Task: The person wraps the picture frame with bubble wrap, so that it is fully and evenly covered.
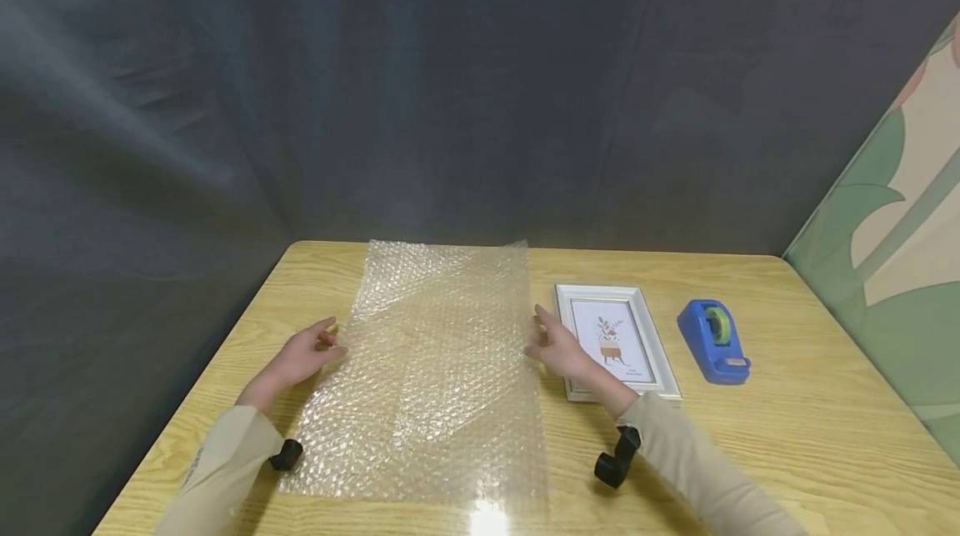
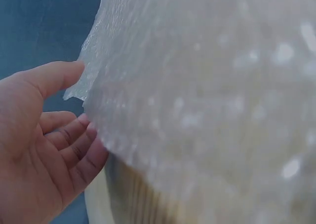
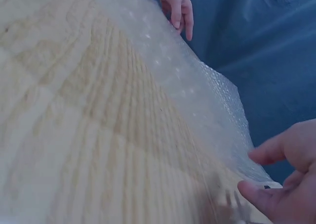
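A clear sheet of bubble wrap [image 1: 435, 369] lies spread on the wooden table, longer from front to back than across. At its left edge is my left hand [image 1: 300, 353], thumb apart from the fingers. In the left wrist view, fingertips of that hand [image 2: 44, 150] touch the sheet's edge [image 2: 148, 100] from beside or below. On the opposite side my right hand [image 1: 562, 348] is by the right edge, its thumb and forefinger apart. The right wrist view shows a gap between this hand's [image 3: 291, 179] thumb and forefinger, close to the wrap [image 3: 197, 105].
To the right, partly behind the right forearm, lies a white picture frame [image 1: 609, 328] with a plant print. Farther right stands a blue tape dispenser [image 1: 696, 340] holding a green roll [image 1: 718, 325]. A dark curtain [image 1: 465, 86] hangs along the table's back and left.
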Tool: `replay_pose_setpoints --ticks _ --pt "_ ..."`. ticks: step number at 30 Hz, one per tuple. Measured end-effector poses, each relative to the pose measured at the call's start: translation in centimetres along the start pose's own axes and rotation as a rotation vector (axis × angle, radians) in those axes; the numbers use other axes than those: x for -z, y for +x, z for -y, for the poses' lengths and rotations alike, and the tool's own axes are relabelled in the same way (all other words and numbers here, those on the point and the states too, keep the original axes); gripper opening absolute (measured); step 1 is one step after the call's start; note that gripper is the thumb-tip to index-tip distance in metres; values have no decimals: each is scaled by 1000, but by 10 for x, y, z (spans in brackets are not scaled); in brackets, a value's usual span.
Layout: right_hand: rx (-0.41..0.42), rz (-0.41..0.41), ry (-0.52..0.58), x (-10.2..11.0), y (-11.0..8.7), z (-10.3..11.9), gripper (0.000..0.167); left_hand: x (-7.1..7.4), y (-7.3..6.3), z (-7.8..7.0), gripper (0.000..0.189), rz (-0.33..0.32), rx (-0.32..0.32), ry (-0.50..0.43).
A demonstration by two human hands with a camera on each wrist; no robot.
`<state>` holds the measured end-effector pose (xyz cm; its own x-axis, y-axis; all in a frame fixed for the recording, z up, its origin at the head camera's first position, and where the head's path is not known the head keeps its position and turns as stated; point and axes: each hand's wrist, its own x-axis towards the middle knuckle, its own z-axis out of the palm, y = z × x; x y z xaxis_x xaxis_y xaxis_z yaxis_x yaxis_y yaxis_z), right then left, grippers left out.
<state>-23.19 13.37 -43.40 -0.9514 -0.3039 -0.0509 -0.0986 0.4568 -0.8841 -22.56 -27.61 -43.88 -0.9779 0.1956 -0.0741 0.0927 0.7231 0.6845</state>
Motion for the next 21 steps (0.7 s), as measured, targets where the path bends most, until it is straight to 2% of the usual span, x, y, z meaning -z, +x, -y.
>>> replay_pose_setpoints --ticks 3,8,15,21 --pt "-11 -37 -23 -5 2 0 73 -2 2 2 64 -9 -18 -56" --pt "-8 -66 -37 -9 0 3 73 -5 6 2 61 -3 -30 -88" --pt "-6 -98 -3 -9 -11 6 80 -5 13 -8 58 -11 -68 -40" --pt "18 -149 31 -11 -27 9 81 -4 28 -18 56 3 -104 15"
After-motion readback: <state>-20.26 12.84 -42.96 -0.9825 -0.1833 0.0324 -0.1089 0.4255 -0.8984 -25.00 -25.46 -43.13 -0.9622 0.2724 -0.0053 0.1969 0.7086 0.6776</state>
